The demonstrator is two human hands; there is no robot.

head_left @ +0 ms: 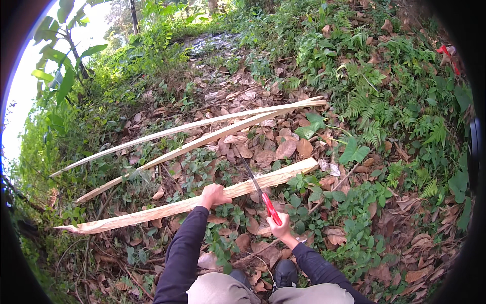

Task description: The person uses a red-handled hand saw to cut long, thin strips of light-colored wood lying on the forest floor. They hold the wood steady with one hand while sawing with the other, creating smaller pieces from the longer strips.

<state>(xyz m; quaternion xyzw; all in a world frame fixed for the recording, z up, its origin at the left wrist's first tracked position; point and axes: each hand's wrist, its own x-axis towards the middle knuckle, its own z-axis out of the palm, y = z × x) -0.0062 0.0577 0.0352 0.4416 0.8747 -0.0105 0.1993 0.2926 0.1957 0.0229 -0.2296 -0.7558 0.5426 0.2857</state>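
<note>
Split pole looks stiff, light; left hand clamps it mid-length, right hand grips red-handled saw.

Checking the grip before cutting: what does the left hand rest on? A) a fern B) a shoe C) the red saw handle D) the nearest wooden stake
D: the left hand presses on the nearest stake, while the right hand holds the saw by its red handle.
</note>
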